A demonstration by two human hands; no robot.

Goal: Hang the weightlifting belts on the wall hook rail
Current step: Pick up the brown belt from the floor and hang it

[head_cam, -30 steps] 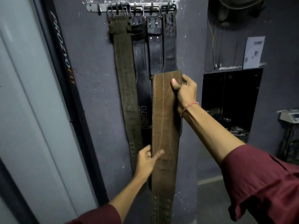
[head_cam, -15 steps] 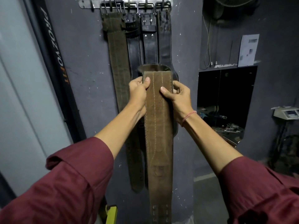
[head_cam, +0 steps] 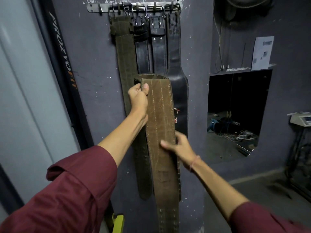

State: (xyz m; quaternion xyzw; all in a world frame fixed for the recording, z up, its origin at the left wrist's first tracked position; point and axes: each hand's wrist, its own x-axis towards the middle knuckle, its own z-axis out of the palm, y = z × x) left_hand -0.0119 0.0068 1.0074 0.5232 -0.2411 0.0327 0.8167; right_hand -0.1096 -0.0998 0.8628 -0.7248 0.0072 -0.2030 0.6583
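Your left hand (head_cam: 138, 96) is gripping the thick, stiff-looking brown belt (head_cam: 159, 118) at its fold, a sound hold; your blurred right hand (head_cam: 180, 147) is touching lower, grip untellable.

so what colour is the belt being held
Tan-brown belt with pale stitched lines running lengthwise; the head view, the only one, shows it clearly.

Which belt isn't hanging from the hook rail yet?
The light brown belt, folded over and gripped at its top by the left hand. The olive belt and three black belts hang from the hook rail by their buckles.
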